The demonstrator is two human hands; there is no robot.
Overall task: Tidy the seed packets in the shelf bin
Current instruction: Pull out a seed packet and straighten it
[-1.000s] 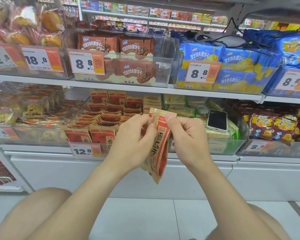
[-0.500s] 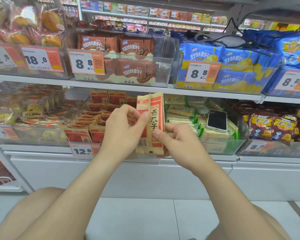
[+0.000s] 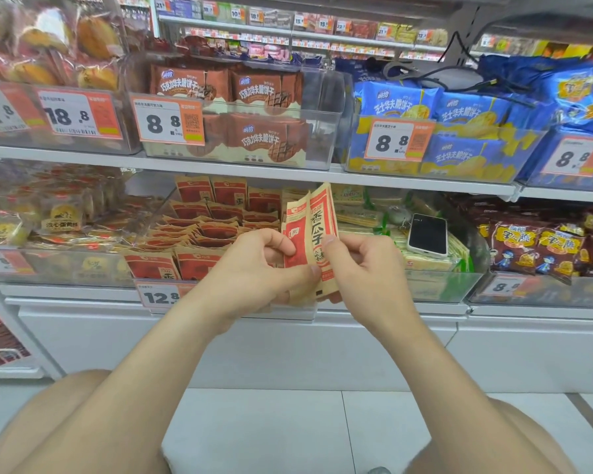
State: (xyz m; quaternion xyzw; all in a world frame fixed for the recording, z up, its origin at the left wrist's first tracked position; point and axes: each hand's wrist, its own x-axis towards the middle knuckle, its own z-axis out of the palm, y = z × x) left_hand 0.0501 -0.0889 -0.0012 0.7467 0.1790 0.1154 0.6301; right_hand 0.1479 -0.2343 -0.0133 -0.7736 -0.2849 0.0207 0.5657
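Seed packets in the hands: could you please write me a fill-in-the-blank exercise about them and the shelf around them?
1. The left hand and the right hand ____ hold the seed packets.
2. The price tag on the seed bin reads ____.
3. A white ____ lies on the pale packets in the next bin to the right.

Missing words: both; 12.8; phone.

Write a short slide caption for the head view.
Left hand and right hand hold seed packets before the shelf bin.
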